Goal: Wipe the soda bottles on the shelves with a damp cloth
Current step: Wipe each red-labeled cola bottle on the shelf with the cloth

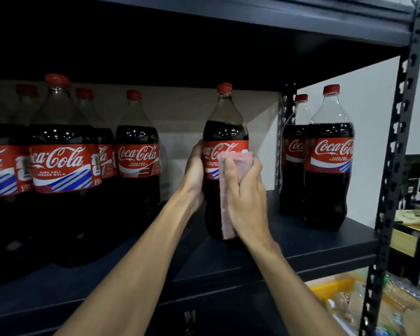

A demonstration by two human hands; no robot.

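A large cola bottle with a red cap and red label stands at the middle of the dark shelf. My left hand grips its left side at label height. My right hand holds a folded pink cloth and presses it against the front right of the bottle's label; the cloth's tail hangs down the bottle. Several more cola bottles stand in rows on the left, and two bottles stand on the right.
A black perforated upright post bounds the shelf on the right, and another shelf board runs overhead. Below right, packaged goods in yellow wrapping lie on a lower level. A gap of bare shelf separates the held bottle from the bottles on each side.
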